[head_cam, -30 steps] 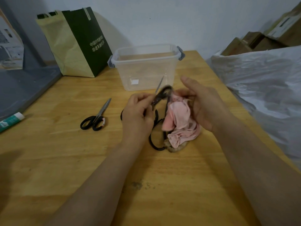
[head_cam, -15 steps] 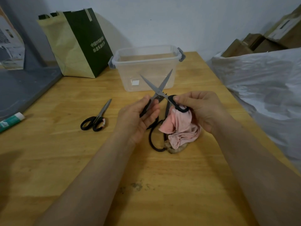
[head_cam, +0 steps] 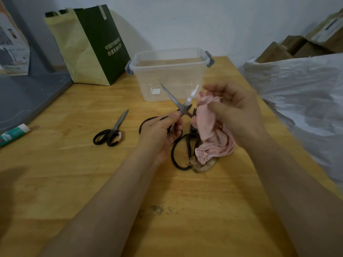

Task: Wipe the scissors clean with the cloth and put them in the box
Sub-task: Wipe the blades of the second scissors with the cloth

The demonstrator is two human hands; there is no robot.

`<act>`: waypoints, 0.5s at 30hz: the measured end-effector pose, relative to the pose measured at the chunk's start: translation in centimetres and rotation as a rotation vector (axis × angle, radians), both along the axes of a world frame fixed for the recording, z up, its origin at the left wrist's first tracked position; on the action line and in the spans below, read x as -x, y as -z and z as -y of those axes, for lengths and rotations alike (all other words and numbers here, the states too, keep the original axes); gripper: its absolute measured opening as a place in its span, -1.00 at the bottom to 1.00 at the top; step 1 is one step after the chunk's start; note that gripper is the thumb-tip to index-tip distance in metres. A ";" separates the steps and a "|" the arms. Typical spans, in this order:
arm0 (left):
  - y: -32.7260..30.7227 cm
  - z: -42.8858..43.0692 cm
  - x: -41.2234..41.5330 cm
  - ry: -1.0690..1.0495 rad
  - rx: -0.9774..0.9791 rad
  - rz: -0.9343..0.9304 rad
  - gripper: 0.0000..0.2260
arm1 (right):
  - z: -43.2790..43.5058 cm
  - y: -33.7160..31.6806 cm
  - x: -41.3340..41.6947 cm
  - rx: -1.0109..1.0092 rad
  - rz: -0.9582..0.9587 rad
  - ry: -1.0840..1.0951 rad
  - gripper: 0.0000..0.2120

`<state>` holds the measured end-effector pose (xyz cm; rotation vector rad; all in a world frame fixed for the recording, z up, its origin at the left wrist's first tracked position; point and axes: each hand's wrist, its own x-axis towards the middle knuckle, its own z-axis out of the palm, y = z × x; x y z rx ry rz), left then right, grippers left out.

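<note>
Two hands busy: left hand [head_cam: 160, 134] fingers clamped on the open-bladed scissors [head_cam: 174, 100], right hand [head_cam: 239, 112] fingers pinching the pink cloth [head_cam: 206, 125] at 3 o'clock, box [head_cam: 174, 78] at 12 o'clock.

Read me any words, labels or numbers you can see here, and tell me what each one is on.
"中国…" and "非遗茶油…": two white lines on the green paper bag; the remaining characters are too blurred to read.
Tube, far left: print too small to read.
White sticker on the plastic box: nothing legible.
Carton label, upper right: blurred.
</note>
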<state>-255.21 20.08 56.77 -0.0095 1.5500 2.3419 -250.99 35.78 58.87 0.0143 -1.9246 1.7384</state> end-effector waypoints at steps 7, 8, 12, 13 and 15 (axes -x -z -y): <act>0.1 -0.3 -0.1 0.041 0.016 0.026 -0.88 | 1.2 1.8 0.7 -0.123 0.094 -0.066 -0.78; 0.1 -0.4 -0.1 0.047 0.021 0.019 -0.89 | 1.3 1.8 0.7 -0.136 0.075 -0.054 -0.80; 0.1 -0.7 -0.2 0.060 0.043 -0.002 -0.88 | 1.6 2.0 1.1 -0.366 0.028 0.050 -0.81; 0.1 -0.7 -0.3 0.056 0.050 -0.005 -0.87 | 1.7 2.1 1.2 -0.413 0.021 0.066 -0.82; 0.1 -0.7 -0.4 0.034 0.062 -0.009 -0.82 | 1.7 2.1 1.2 -0.485 -0.014 0.084 -0.86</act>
